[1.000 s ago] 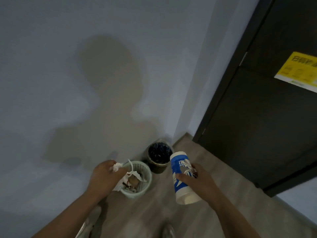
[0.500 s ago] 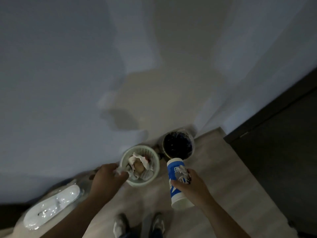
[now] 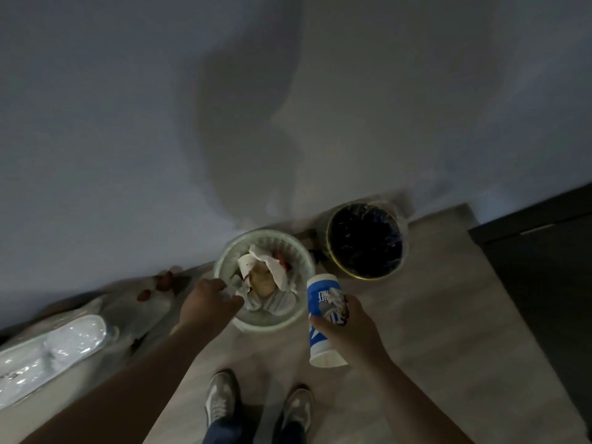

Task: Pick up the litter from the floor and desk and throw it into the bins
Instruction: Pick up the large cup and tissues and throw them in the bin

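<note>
Over the near-left rim of the white mesh bin (image 3: pixel 275 326), the left hand (image 3: pixel 205 304) curls its fingers round a small pale scrap of tissue (image 3: pixel 228 293), blurred but pinched at the fingertips. Just right of that bin, the right hand (image 3: pixel 350 331) wraps around a blue-and-white cup (image 3: pixel 322 310), held tilted with its top toward the bin. White lettering runs across the cup's blue band, too blurred to read. Inside the bin lie crumpled white papers (image 3: pixel 272 267) over a brownish lump (image 3: pixel 261 282). Behind the bin and to its right, close beside it, stands a dark round bin (image 3: pixel 362 277) with a gold rim and a plastic liner. In front of the bin are two grey shoes (image 3: pixel 221 402). Left of the bin, a white package in shiny plastic wrap (image 3: pixel 48 347) lies on the floor. Well to the bin's right is a dark door (image 3: pixel 544 267).
</note>
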A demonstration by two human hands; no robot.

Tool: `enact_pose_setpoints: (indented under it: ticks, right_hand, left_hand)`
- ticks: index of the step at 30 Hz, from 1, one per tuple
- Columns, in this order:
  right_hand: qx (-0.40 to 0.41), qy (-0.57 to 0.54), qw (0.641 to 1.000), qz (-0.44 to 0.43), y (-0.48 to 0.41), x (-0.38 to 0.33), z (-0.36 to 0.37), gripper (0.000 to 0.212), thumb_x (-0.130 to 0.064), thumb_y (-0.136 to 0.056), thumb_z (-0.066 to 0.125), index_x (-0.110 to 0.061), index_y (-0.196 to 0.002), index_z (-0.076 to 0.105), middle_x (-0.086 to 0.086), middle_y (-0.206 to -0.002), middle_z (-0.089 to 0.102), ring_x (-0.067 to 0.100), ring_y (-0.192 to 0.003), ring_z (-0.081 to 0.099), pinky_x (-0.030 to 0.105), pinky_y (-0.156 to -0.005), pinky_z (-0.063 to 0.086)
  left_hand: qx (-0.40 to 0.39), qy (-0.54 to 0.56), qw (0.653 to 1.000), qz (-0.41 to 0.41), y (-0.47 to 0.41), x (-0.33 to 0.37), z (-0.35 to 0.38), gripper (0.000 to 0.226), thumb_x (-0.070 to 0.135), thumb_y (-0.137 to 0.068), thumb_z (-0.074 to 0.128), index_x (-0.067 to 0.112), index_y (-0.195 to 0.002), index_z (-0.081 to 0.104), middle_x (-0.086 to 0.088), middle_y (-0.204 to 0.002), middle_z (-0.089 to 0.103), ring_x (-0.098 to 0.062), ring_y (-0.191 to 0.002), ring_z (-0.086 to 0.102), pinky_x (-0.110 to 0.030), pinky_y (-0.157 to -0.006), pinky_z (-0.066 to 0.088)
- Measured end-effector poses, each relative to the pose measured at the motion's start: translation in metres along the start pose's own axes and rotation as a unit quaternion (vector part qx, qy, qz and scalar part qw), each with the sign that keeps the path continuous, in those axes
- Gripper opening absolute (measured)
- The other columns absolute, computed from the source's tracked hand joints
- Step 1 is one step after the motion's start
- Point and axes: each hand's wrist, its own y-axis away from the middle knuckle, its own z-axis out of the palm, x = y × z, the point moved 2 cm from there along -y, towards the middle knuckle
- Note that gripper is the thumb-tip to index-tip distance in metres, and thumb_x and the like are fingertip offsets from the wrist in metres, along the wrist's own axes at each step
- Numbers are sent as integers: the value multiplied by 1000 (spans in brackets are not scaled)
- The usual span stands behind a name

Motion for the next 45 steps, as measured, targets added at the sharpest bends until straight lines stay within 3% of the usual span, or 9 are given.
enact_pose_setpoints:
  ticks: [4,9,12,17,21,28,32,36,45]
  right_hand:
    - [-1,-9,1000,6,-50,18,34,68,-41,-76,76,-23,-132,42,-6,-109,59,7,-85,62,18,-54,46]
    - [-8,-9,1000,19,-96,38,69,68,-42,-75,75,-22,-131,43,-6,-108,58,7,-85,61,18,-54,45]
    - [-8,8,1000,23,-119,43,82,67,-43,-75,75,-21,-130,43,-6,-105,57,4,-81,59,18,-52,43]
    - [-6,53,998,27,-141,37,94,69,-42,-76,75,-18,-131,42,-2,-110,57,13,-86,62,23,-57,49]
    - [-12,151,988,30,-152,21,101,75,-46,-75,73,-16,-134,39,7,-120,57,25,-103,62,40,-83,55]
    - [0,318,947,-32,-177,-26,114,87,-54,-76,70,-16,-143,31,11,-130,51,29,-118,53,38,-93,46]
    - [18,360,929,-81,-171,-41,122,60,-46,-82,65,-13,-129,47,10,-127,53,26,-116,53,32,-92,42]
    - [-8,405,906,-123,-144,-47,123,48,-41,-93,50,-10,-130,48,12,-129,51,29,-117,51,33,-94,40]
    - [-44,507,837,-204,-48,-91,81,52,-29,-86,63,-15,-133,46,8,-129,52,26,-115,54,37,-93,47]
  left_hand:
    - [-32,-30,999,-13,-49,-30,44,23,24,-75,68,14,-61,52,-3,-72,60,-25,-71,61,-24,-56,38]
    - [-4,-46,998,-37,-82,-50,87,32,35,-78,69,8,-94,67,-7,-90,61,-26,-82,61,-32,-67,51]
    - [-32,-48,998,-14,-99,-54,102,63,48,-76,73,20,-127,50,-11,-130,43,-29,-112,51,-42,-91,50]
    - [-67,-13,997,37,-111,-58,112,89,47,-70,79,23,-143,32,-5,-149,27,-27,-129,40,-40,-98,42]
    - [-89,-71,990,83,-110,-67,108,67,38,-81,72,16,-137,44,-8,-142,41,-26,-122,49,-32,-94,42]
    - [-110,-173,960,191,-105,-86,90,31,32,-86,66,17,-112,61,-2,-118,59,-17,-103,57,-26,-88,45]
    - [-119,-218,944,218,-104,-89,78,30,35,-88,60,19,-114,59,0,-119,56,-16,-107,54,-26,-91,44]
    - [-127,-261,925,244,-94,-81,59,36,38,-91,54,18,-121,58,-2,-122,56,-18,-109,54,-26,-93,42]
    - [-137,-352,899,223,-13,-41,-26,43,42,-93,47,18,-129,47,-4,-128,50,-22,-116,50,-32,-97,42]
